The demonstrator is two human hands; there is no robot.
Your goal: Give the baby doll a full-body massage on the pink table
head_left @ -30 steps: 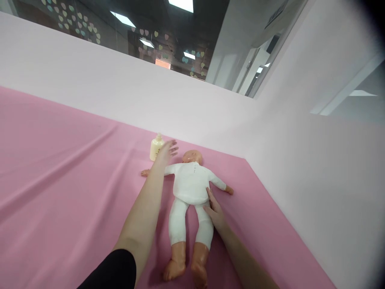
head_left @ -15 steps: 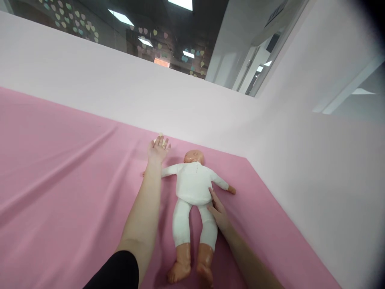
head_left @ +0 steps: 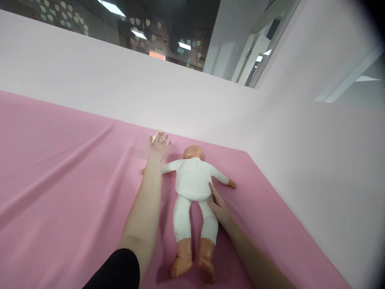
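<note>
A baby doll (head_left: 194, 180) in a white long-sleeved top and trousers lies on its back, arms out, feet towards me. Beyond its outstretched arm on the left, my left hand (head_left: 158, 147) is palm up with fingers spread. A small pale object (head_left: 154, 139) shows just behind those fingers; its kind is unclear, and I cannot tell whether the hand touches it. My right hand (head_left: 219, 206) rests against the doll's waist and hip on the right, fingers stretched out and thumb apart, not wrapped round it.
Pink sheeting (head_left: 66, 180) with long creases covers the surface under the doll. White walls (head_left: 195, 108) border it at the back and right. Above the back wall is a window (head_left: 168, 32) with heart-shaped decorations and ceiling lights visible.
The view has tilted slightly, so the window sits higher in the picture. Both hands and the doll keep almost the same places relative to each other.
</note>
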